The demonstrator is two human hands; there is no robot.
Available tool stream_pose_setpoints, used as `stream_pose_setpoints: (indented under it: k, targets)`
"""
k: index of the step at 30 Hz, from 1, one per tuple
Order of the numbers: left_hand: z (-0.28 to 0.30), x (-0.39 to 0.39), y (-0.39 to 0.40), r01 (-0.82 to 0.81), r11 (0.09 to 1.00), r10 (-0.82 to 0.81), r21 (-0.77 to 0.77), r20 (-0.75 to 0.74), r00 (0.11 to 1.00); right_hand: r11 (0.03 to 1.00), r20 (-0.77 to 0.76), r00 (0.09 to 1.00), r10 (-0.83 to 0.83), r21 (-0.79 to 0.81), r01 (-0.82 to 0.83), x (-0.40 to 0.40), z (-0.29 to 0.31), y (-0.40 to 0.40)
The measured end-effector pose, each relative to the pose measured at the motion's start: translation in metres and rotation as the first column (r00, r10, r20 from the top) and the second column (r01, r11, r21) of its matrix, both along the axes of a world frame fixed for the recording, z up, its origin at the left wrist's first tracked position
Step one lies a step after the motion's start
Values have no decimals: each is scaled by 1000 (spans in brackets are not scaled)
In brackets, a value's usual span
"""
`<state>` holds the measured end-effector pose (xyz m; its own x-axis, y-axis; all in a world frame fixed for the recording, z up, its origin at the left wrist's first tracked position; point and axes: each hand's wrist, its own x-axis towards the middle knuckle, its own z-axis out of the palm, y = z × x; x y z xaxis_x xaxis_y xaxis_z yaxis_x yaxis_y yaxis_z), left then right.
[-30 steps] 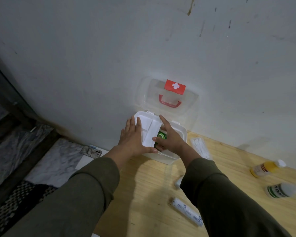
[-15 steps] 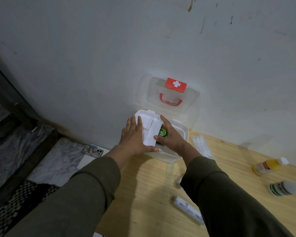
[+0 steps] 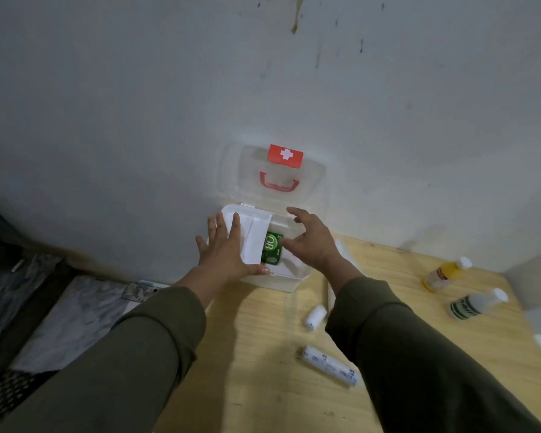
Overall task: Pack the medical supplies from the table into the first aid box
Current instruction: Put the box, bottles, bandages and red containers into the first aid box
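My left hand (image 3: 224, 250) lies flat and spread over the left side of the box (image 3: 289, 281), fingers straight on a white pack (image 3: 250, 242) inside it and the thumb along the box's near rim. I judge I press there to keep the pack down and the box from sliding on the table (image 3: 263, 339). My right hand (image 3: 310, 240) hangs over the right side of the box with fingers loosely spread and holding nothing; its thumb tip is near the green packet (image 3: 272, 252), which stands inside the box just right of the white pack, so that packet looks seated. The lid (image 3: 313, 182) stands open behind the box, leaning on the wall (image 3: 138, 104), its red handle (image 3: 278, 184) facing me, so it does not block the way in.

Still on the table, right of the box: a yellow bottle (image 3: 445, 273) and, nearer me than it, a clear bottle (image 3: 478, 303), both lying on their sides and well apart from the box. In front of the box lie a small roll (image 3: 315, 316) and, nearer me, a long roll (image 3: 330, 365). A flat clear sachet (image 3: 345, 251) lies just beside the box's right wall, partly under my right wrist. My right sleeve (image 3: 419, 354) crosses above the rolls, so that arm must pull back before I can reach them. Left of the box the table ends.
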<state>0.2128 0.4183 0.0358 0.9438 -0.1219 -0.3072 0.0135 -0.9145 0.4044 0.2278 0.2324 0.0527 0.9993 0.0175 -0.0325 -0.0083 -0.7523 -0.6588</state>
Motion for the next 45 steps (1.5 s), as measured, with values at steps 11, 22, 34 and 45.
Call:
stream_pose_setpoints:
  k: [11, 22, 34, 45]
  targets:
    - [7, -3, -45, 205, 977, -208, 51, 54, 977, 981, 60, 981, -185, -40, 188, -41, 5, -56]
    - [-9, -14, -76, 167, 974, -164, 156, -29, 986, 957, -137, 958, -252, -184, 226, -51, -40, -115]
    - [-14, -14, -84, 132, 950, -131, 284, -23, 991, 950, -204, 956, -210, -274, 150, -37, -71, -140]
    - [-14, -14, -86, 120, 952, -115, 283, -34, 993, 943, -216, 955, -205, -304, 134, -28, -74, -140]
